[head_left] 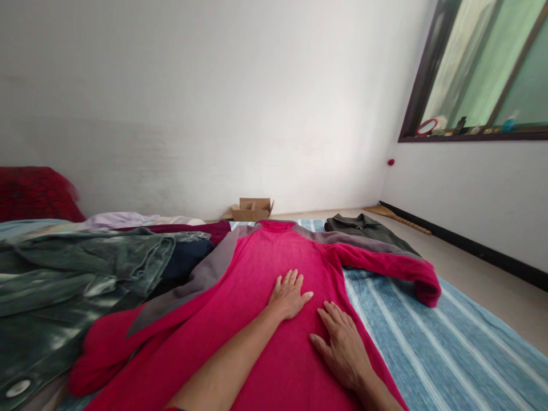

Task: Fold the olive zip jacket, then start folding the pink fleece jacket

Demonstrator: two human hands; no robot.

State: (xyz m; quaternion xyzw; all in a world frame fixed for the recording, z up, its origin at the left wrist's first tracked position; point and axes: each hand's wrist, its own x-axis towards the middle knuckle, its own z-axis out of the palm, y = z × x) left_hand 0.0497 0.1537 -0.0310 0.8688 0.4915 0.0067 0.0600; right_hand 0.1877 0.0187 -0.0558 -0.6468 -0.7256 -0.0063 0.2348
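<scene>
No readable text, label, brand, number or sign anywhere in frame. Cardboard box (252, 209) at centre by wall: plain flaps, no print legible. Small items on window ledge (471, 135) at upper right: too small and blurred, any labels unreadable. Round pale patch (17, 388) on green garment at lower left: blank, no lettering made out. Pink garment (274, 274) at centre: no logo or tag visible.

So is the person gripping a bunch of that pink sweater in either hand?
No, both the left hand and right hand lie flat, fingers spread, on the pink sweater.
</scene>
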